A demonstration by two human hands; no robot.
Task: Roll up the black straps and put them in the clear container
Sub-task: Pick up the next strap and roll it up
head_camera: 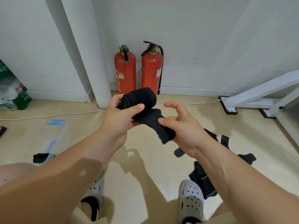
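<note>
Grips the roll of soft, light black fabric strap [142, 97] in left hand [119, 120], pinches its limp tail with right hand [186, 131]; probably unwinds unless kept taut.

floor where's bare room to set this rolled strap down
Bare floor between the clogs, and a patch between the white table feet and the loose black straps. Crowded beside the right clog, where those straps lie.
</note>
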